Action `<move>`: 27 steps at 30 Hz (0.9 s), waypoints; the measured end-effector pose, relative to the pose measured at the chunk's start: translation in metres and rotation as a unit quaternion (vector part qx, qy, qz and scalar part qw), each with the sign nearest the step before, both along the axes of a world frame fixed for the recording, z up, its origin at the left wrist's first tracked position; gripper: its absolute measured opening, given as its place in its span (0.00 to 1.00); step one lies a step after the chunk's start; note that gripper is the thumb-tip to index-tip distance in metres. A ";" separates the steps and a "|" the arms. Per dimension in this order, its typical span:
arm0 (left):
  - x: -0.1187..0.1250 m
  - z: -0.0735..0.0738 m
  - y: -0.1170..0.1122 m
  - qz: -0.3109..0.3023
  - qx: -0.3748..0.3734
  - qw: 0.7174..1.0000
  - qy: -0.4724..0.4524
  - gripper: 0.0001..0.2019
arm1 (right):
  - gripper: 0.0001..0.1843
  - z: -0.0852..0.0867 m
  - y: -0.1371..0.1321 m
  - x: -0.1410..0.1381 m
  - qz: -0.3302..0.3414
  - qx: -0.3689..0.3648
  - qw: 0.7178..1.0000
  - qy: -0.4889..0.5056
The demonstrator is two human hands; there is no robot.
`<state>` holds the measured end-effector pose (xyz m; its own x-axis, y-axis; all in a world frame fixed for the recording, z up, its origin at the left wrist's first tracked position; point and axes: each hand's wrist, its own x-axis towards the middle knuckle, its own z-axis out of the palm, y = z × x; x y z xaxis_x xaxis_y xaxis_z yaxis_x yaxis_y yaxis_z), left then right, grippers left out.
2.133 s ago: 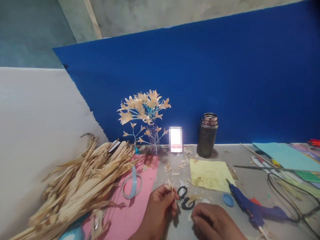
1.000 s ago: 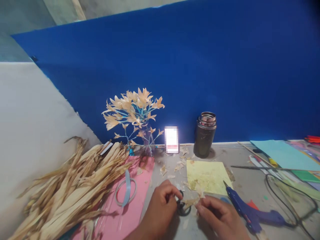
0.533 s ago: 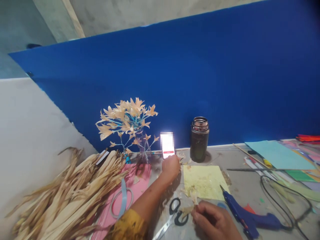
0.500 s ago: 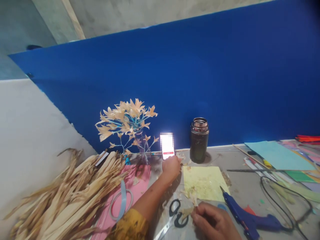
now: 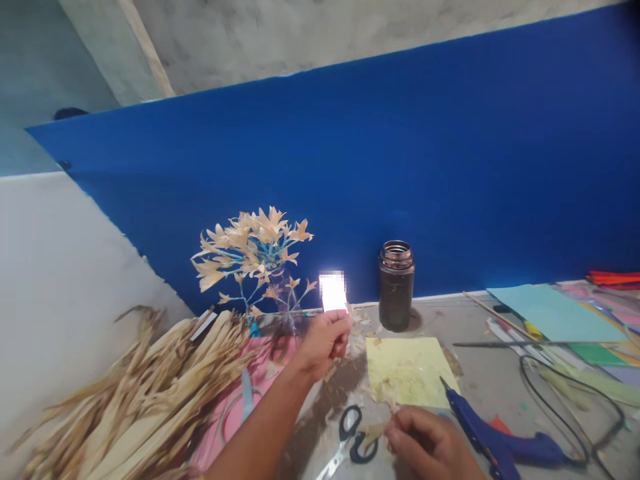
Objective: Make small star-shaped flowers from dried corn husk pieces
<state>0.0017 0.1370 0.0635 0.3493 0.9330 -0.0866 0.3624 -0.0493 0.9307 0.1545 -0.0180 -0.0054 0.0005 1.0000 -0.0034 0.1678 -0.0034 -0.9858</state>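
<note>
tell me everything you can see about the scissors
The scissors have black handles, apparently plastic, with two finger loops, and silvery, metal-looking blades. They lie on the grey tabletop, left of the right hand, with blades pointing toward the bottom left, tips cut off by the frame. A tan husk-like scrap overlaps the lower loop in view; whether it touches is unclear. No hand holds them.

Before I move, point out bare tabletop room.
Grey tabletop shows bare between the dark rod and glue gun, and between the bottle and the rod's tip. Crowded: the left, under the husk pile, and around the scissors and right hand.
</note>
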 end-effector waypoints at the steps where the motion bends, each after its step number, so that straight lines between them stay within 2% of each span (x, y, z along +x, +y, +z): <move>1: -0.008 0.007 -0.013 -0.019 -0.031 0.998 -0.045 0.17 | 0.21 0.001 0.000 -0.001 -0.014 0.007 1.000 0.005; 3: -0.021 0.014 -0.041 -0.045 -0.144 0.963 -0.225 0.20 | 0.22 0.000 -0.001 -0.002 -0.043 0.020 0.999 0.025; 4: -0.026 0.014 -0.055 -0.043 -0.178 0.946 -0.268 0.21 | 0.22 -0.001 -0.001 -0.002 -0.052 0.024 0.998 0.037; 6: -0.030 0.009 -0.080 -0.031 -0.216 0.927 -0.306 0.22 | 0.22 -0.002 -0.003 -0.003 -0.055 0.027 0.996 0.059; 10: -0.026 -0.015 -0.114 0.015 -0.201 0.930 -0.306 0.21 | 0.18 0.002 -0.011 -0.007 -0.023 0.022 0.996 0.081; 14: -0.018 -0.034 -0.129 0.059 -0.157 0.937 -0.306 0.20 | 0.17 0.010 -0.020 -0.014 0.002 -0.002 0.997 0.077; 19: -0.014 -0.042 -0.136 0.064 -0.141 0.936 -0.315 0.19 | 0.17 0.010 -0.022 -0.017 0.021 -0.002 0.997 0.080; 23: -0.014 -0.046 -0.141 0.071 -0.146 0.928 -0.336 0.20 | 0.19 0.006 -0.020 -0.019 0.031 -0.009 0.997 0.075; 27: -0.016 -0.053 -0.142 0.053 -0.158 0.923 -0.346 0.22 | 0.22 -0.004 -0.019 -0.023 0.061 -0.055 0.988 0.133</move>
<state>-0.0140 -0.0054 0.0101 0.3315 0.9315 -0.1498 -0.3368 0.2651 0.9035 0.1314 -0.0372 -0.0094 -0.1353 0.9861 -0.0968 -0.0914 -0.1097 -0.9898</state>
